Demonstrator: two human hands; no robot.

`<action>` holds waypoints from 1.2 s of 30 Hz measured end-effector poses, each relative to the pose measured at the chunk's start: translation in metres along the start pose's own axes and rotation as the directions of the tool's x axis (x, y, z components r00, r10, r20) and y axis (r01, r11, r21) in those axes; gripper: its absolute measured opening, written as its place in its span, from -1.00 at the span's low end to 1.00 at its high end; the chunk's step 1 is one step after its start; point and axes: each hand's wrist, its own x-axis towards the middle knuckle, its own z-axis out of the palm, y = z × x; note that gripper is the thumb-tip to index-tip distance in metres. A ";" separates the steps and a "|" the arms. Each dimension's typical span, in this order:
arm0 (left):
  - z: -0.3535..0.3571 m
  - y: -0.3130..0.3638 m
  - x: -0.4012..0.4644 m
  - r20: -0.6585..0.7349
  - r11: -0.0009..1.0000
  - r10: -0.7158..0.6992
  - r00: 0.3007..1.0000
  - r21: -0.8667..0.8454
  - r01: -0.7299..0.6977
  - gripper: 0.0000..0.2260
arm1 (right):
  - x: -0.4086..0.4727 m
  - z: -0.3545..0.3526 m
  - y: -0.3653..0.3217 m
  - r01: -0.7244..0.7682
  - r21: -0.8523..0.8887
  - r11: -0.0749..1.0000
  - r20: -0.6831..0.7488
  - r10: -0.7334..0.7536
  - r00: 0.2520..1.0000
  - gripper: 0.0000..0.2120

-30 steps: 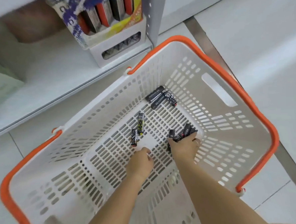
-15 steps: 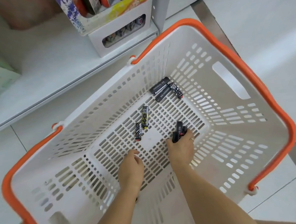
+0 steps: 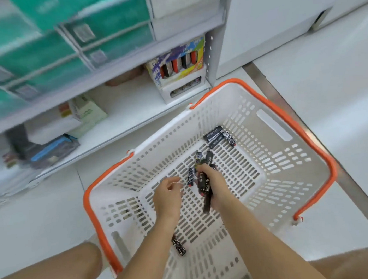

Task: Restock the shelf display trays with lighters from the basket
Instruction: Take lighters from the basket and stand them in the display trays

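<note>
Both forearms are bare all the way down, no sleeves in sight anywhere. Left hand [image 3: 167,196] has nothing on it, no watch or bracelet at the wrist. Right hand [image 3: 216,186] is too blurry here to make out any ring. Knees at the bottom edge are bare too.

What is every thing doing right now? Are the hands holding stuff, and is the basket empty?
right hand: grips a bunch of dark lighters.
left hand: open, holds nothing, fingers reach toward a lighter.
basket: not empty; loose lighters lie on its floor.
lighters by the far wall: lying flat, untouched.
lighter near the arms: lying flat, untouched.
display tray: on the shelf, holds upright lighters.
</note>
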 end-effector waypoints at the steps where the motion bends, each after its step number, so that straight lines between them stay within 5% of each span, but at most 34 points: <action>1: -0.006 0.012 -0.008 -0.026 0.996 0.026 0.999 -0.087 -0.028 -0.84 | -0.015 0.011 -0.003 0.029 0.015 0.999 0.091 -0.030 0.995 -0.89; 8: -0.055 0.082 -0.089 -0.024 0.896 0.260 0.965 -0.366 -0.250 -0.82 | -0.111 0.045 -0.027 0.230 0.247 0.941 0.418 -0.318 0.851 -0.72; 15: -0.103 0.098 -0.159 0.175 0.829 0.490 0.854 -0.396 -0.394 -0.75 | -0.178 0.057 -0.052 0.383 0.181 0.906 0.389 -0.424 0.818 -0.81; 21: -0.130 0.098 -0.184 -0.009 0.746 0.616 0.788 -0.313 -0.587 -0.66 | -0.222 0.076 -0.058 0.557 0.060 0.829 0.449 -0.520 0.726 -0.90; 26: -0.161 0.113 -0.198 -0.032 0.652 0.714 0.699 -0.332 -0.682 -0.51 | -0.256 0.101 -0.070 0.578 0.122 0.807 0.534 -0.544 0.647 -0.73; 29: -0.181 0.123 -0.200 -0.089 0.615 0.774 0.627 -0.127 -0.778 -0.50 | -0.270 0.121 -0.082 0.551 0.147 0.822 0.579 -0.523 0.626 -0.74; 32: -0.203 0.135 -0.204 -0.217 0.500 0.861 0.460 0.202 -0.842 -0.58 | -0.285 0.144 -0.094 0.582 0.121 0.804 0.636 -0.513 0.576 -0.63; 36: -0.231 0.155 -0.207 -0.361 0.486 0.853 0.378 0.283 -0.827 -0.72 | -0.302 0.173 -0.105 0.597 0.124 0.792 0.689 -0.502 0.522 -0.81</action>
